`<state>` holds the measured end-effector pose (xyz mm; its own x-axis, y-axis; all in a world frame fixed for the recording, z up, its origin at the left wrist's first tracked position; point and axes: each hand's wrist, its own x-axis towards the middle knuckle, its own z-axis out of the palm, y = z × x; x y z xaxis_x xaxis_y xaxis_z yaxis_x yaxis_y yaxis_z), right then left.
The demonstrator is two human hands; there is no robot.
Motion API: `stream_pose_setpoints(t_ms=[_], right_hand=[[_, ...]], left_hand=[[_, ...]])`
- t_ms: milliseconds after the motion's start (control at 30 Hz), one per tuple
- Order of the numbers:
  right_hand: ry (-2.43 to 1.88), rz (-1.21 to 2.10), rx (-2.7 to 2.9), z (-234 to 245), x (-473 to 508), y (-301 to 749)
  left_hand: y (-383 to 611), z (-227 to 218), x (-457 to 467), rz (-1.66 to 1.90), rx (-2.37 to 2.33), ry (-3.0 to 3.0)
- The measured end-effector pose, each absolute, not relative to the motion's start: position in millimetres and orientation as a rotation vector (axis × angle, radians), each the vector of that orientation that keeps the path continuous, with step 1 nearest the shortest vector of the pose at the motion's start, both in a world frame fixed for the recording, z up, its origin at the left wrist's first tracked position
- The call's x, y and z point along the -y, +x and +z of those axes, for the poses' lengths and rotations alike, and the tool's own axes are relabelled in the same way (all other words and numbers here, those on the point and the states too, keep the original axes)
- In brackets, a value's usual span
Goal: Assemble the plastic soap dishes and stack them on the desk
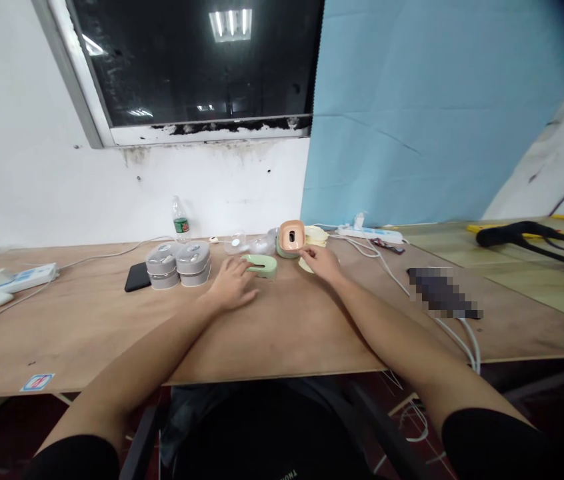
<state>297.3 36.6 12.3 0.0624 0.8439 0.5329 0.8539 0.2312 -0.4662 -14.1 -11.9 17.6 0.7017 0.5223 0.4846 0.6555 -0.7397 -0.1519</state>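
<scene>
My left hand (pixel 232 283) rests palm down on the wooden table (pixel 282 333), fingers stretched toward a light green plastic piece (pixel 261 265) and touching its near edge. My right hand (pixel 319 261) reaches to a peach-coloured plastic box (pixel 291 236) that stands on a green base, its fingertips pinched at the box's lower right side beside a pale yellow flat piece (pixel 316 235). What the fingers pinch is too small to make out.
Two stacks of grey round containers (pixel 179 264) and a black phone (pixel 137 277) lie left of my hands. Clear lids (pixel 247 244), a water bottle (pixel 180 220), power strips (pixel 12 281) (pixel 372 233), white cables and a blurred dark object (pixel 443 293) are also on the table.
</scene>
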Motion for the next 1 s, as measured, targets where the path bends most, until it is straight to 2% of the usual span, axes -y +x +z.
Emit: stream_pose_setpoints(t_ms=[200,600,800,867,1000], right_hand=[[-1.653,-0.043,1.724,8,-41,298],[-2.009,-0.117,1.816,9,-39,294],[-2.091,-0.292,1.923,13,-30,286],[-2.030,-0.269,2.006,16,-25,279],[-1.589,-0.048,2.115,23,-13,258]], left_hand=[[8,-6,-12,-0.474,1.323,-2.610],[-17,3,-8,-0.438,1.386,-2.525],[-18,-2,-10,-0.496,1.379,-2.535],[-19,-3,-12,-0.518,1.434,-2.503],[-21,-4,-16,-0.554,1.647,-2.435]])
